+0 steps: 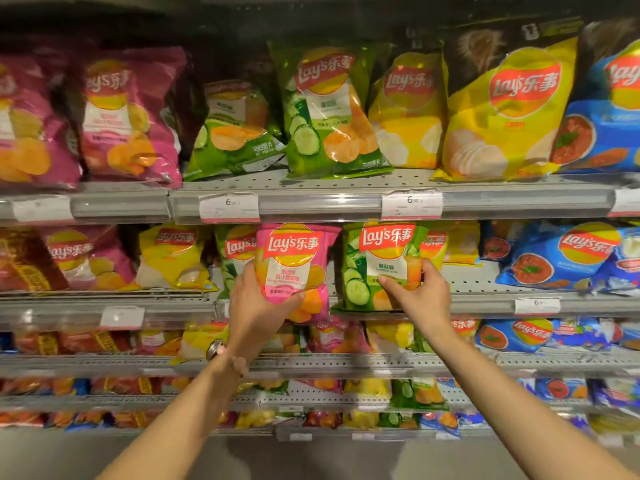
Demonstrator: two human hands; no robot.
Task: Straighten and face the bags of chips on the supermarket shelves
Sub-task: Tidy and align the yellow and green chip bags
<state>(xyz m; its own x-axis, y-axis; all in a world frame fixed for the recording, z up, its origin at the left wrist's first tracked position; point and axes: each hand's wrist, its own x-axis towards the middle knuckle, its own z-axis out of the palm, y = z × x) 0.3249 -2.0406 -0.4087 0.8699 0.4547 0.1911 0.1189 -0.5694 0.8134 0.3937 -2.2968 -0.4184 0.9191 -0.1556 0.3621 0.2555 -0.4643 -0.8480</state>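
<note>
Standing upright in front of the second shelf (485,304), the small pink bag (294,268) is held with its printed face toward the camera, its lower edge hanging below the shelf's front rail. The left hand (258,306) is clamped on this bag: the fingers wrap behind its left edge and the thumb presses across the lower front. A bracelet (239,365) and a round metal piece sit at the left wrist. Just beside the pink bag, to its right, the green cucumber bag (374,268) stands on the second shelf, face forward and leaning slightly. The right hand (419,292) grips this bag at its lower right, with the thumb on the front panel and the fingers curled around the right edge. The two hands are apart, each closed on its own bag. Behind the pink bag, another green bag (235,251) is partly hidden. Further left on the same shelf sit a yellow bag (169,258) and a magenta bag (86,261), both tilted. To the right, blue bags (561,254) lie angled. On the top shelf (346,183), a large green bag (329,112) stands upright, a second green one (235,133) beside it leans back, and large yellow bags (502,109) and magenta bags (128,116) flank them. Price tags (411,204) are clipped to the shelf rail. Lower shelves hold more bags, too blurred to identify.
</note>
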